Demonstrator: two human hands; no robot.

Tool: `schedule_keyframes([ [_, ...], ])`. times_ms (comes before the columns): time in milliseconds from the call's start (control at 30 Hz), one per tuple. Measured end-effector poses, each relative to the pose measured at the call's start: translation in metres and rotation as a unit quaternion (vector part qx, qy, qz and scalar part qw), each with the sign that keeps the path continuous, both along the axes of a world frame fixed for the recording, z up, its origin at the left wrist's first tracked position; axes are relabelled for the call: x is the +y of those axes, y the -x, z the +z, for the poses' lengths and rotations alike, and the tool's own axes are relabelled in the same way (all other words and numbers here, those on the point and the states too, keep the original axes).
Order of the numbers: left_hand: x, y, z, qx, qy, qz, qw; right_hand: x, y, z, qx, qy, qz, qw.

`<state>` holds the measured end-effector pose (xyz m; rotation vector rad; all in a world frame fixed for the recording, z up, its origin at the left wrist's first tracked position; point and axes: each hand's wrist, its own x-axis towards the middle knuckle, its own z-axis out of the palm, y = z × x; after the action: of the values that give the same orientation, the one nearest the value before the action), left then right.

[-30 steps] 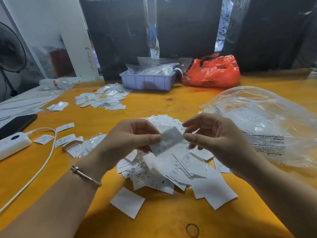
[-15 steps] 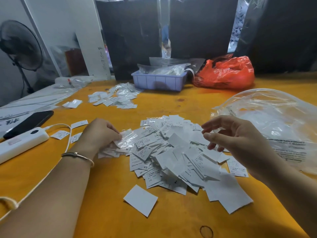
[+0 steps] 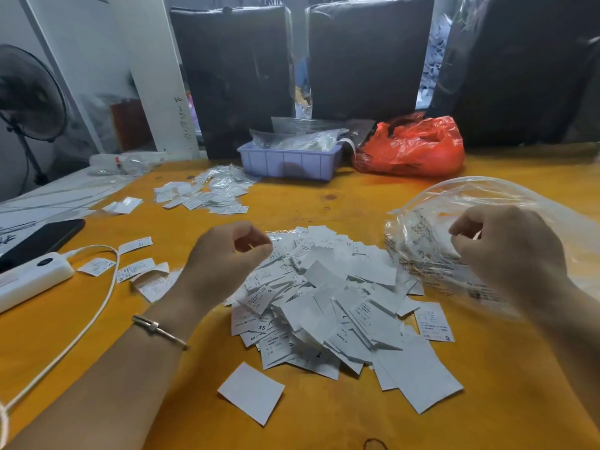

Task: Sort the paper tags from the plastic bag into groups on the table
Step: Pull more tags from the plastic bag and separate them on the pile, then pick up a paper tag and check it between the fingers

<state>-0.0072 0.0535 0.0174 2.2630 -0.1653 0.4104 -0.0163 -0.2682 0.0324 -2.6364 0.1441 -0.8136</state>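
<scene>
The tags (image 3: pixel 324 297) lie in one loose heap at the middle of the table (image 3: pixel 487 401), tipped out where both hands can reach them, with the clear bag (image 3: pixel 506 206) slumped just to their right. The left hand (image 3: pixel 224 258) hovers over the heap's left edge, fingers curled loosely toward the thumb — whether a tag sits between them I cannot tell, since motion blur hides the tips. The right hand (image 3: pixel 506 251) is over the bag's near side, fingers bent as if pinching the film, perhaps to pull it clear or check for leftovers; the grip itself is not plain. A small row of tags (image 3: pixel 136 264) on the left and a farther pile (image 3: pixel 207 193) near the tray (image 3: pixel 289 160) look like groups already started, so sorting seems early.
</scene>
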Motion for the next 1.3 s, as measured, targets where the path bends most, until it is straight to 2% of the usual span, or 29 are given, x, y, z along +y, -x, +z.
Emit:
schedule_keyframes([
  [67, -0.007, 0.005, -0.001, 0.011, 0.001, -0.039, 0.999, -0.005, -0.002, 0.001, 0.045, -0.009, -0.008, 0.999],
  [233, -0.016, 0.011, 0.001, 0.048, 0.083, -0.098, 0.991, -0.008, -0.006, -0.001, 0.197, 0.021, -0.025, 0.98],
  [333, -0.017, 0.012, 0.001, 0.053, 0.09, -0.106, 0.989, -0.008, -0.007, -0.003, 0.216, 0.048, -0.039, 0.974],
  [600, -0.022, 0.012, -0.003, 0.064, 0.089, -0.114, 0.987, -0.013, -0.007, -0.007, 0.159, 0.075, -0.08, 0.981],
  [767, -0.024, 0.014, -0.004, 0.067, 0.084, -0.119, 0.987, -0.015, -0.009, -0.007, 0.094, 0.058, -0.063, 0.992],
  [933, -0.025, 0.014, -0.005, 0.072, 0.072, -0.121, 0.987, -0.015, -0.011, -0.009, 0.079, 0.066, -0.056, 0.993],
  [1300, -0.024, 0.01, -0.012, 0.072, 0.045, -0.119, 0.989, -0.013, -0.01, -0.007, -0.129, 0.04, -0.006, 0.991],
])
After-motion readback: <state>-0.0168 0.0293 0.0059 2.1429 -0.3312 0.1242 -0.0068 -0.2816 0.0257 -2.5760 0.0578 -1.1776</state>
